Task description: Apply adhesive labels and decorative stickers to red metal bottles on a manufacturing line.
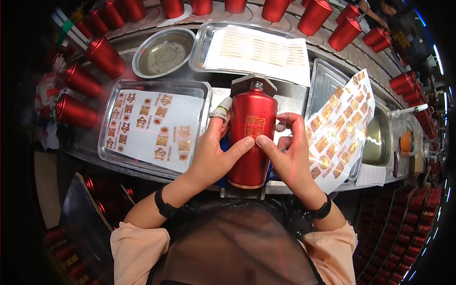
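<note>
A red metallic bottle (247,168) lies with its clear neck pointing away from me, in front of an angled metal plate (240,86). Gold square decals (255,126) sit on its upward face. My left hand (211,154) grips the bottle's left side, its thumb pressed on the surface just below the decals. White wrapping (221,110) covers one of its fingertips. From the right, my right hand (293,159) presses its thumb at the decals' lower edge, with its fingers bent along the bottle's side. Some fingertips are hidden.
On the left, a metal tray (207,102) holds a decal sheet (183,111). A metal bowl (137,59) and another tray with sheets (266,47) stand behind. A large decal sheet (339,128) leans at right beside a water basin (377,135). Red bottles (105,57) line the far edge.
</note>
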Demonstrator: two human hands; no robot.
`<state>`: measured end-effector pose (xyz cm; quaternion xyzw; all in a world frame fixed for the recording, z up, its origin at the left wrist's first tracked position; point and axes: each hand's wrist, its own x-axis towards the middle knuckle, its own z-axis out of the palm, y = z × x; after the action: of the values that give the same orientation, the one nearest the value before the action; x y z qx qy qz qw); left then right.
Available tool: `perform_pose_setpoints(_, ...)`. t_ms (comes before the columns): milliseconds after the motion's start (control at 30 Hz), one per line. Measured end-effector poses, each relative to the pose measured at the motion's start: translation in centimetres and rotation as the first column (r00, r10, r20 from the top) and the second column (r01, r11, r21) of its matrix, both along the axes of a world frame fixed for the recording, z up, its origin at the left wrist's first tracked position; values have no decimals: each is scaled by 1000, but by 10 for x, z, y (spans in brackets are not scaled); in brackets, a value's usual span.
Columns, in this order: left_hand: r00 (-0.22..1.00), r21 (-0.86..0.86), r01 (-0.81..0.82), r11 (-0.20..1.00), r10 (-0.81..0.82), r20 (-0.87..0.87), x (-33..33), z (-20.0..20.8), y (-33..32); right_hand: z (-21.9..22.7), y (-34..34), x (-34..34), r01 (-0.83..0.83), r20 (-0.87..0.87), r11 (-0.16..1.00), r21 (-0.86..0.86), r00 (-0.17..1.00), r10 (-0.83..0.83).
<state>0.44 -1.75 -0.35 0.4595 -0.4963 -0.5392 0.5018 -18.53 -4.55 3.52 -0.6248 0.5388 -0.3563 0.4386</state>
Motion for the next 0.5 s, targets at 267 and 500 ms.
perform_pose_setpoints(267,1000,-41,-28,999,27,-7,-5,2,0,-10,-3,1,5,34,1000,-23,999,-4)
perform_pose_setpoints(500,998,25,-40,999,42,-47,-8,0,-2,-10,-6,1,11,51,1000,18,999,-12)
